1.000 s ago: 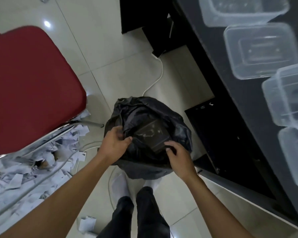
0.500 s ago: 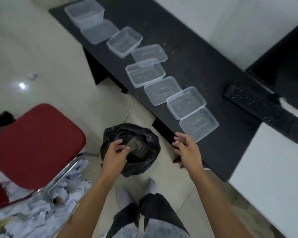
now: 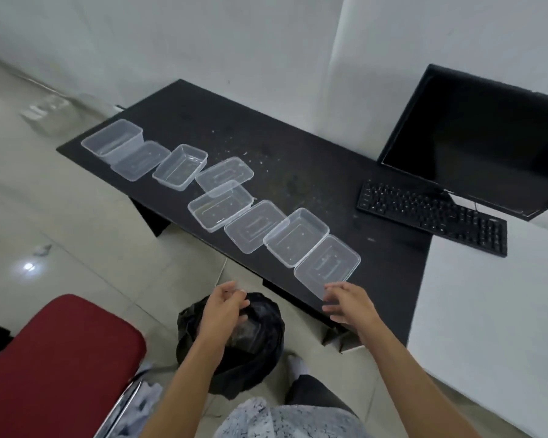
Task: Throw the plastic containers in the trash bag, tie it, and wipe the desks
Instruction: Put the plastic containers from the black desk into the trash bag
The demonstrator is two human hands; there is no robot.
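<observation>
My left hand (image 3: pixel 223 306) hangs over the open mouth of the black trash bag (image 3: pixel 260 349). Its fingers (image 3: pixel 234 294) are loose and a little curled, with nothing in them. The bag stands on the tiled floor (image 3: pixel 92 248), between my feet and the front edge of the black desk (image 3: pixel 298 147).

My right hand (image 3: pixel 350 303) reaches toward that desk, fingers spread and released. Their tips are at the near corner of the nearest lid (image 3: pixel 328 267), and I cannot tell whether they touch it.

The plastic containers (image 3: pixel 222 205) lie in a slanting row along the desk's front, clear tubs and flat lids by turns, some overlapping their neighbours. The lids carry raised marks, too faint for me to read. Pale crumbs are scattered over the desk behind the row.

A black keyboard (image 3: pixel 431 218) sits at the right end of the black desk, its key legends too small to make out. Behind it is a dark monitor (image 3: pixel 475 137) on which I can see no readable badge. A white desk (image 3: pixel 487 311) adjoins on my right, and a red chair (image 3: pixel 57 365) stands at my left.
</observation>
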